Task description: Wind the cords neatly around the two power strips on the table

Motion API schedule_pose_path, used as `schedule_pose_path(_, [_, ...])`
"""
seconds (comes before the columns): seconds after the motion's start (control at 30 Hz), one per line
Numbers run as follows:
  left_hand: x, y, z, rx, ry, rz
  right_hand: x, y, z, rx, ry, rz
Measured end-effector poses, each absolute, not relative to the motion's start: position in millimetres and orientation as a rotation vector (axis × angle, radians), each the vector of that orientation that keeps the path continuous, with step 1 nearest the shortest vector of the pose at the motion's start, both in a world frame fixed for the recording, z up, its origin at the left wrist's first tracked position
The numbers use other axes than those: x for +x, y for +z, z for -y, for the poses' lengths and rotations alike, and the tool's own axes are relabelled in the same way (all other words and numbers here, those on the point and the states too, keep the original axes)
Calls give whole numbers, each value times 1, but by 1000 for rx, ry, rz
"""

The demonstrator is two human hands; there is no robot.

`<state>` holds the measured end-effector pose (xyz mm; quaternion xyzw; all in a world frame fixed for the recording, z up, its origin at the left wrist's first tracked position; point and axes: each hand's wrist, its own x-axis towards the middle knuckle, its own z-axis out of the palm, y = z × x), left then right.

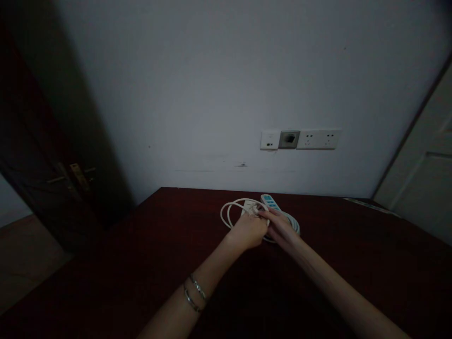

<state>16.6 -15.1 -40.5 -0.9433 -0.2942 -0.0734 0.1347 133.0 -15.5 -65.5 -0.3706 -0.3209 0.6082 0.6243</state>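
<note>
Both of my hands meet over the tabletop around a looped white cable (225, 213). My left hand (249, 230) is closed on the cable, its fingers partly hidden behind the knuckles. My right hand (280, 226) presses against it from the right, thumb and fingers closed on the same cable near a small white end piece. A white block (248, 205), perhaps a power strip, shows just beyond the left hand. Behind the right hand lies a white power strip with blue socket faces (270, 202). Its coiled pale cord (295, 225) rests beside that hand.
The dark red table (169, 235) reaches back to a pale wall. Wall sockets (318, 139) and a grey-framed outlet (289, 139) sit above its back edge. A dark door with a handle (79, 176) stands at left, a pale door (423, 165) at right.
</note>
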Motion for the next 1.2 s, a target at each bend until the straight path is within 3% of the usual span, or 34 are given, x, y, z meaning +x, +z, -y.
schedule_pose_path(0.2, [6,-26,7,-2988,-354,786,145,-74,5,-765,1365,654])
schedule_pose_path(0.4, [-25,-11,-16,-2918,-803,944,146,-70,4,-750,1413,553])
schedule_pose_path(0.9, [-35,-18,-34,-3020,-548,875,154,-72,3,-1089,1210,969])
schedule_pose_path(1.07, [-47,-10,-39,-3327,-884,991,165,-69,1,-1145,1284,1009])
schedule_pose_path(1.2, [-59,0,-39,-3446,-1442,1203,184,-77,-6,-1281,1191,1191])
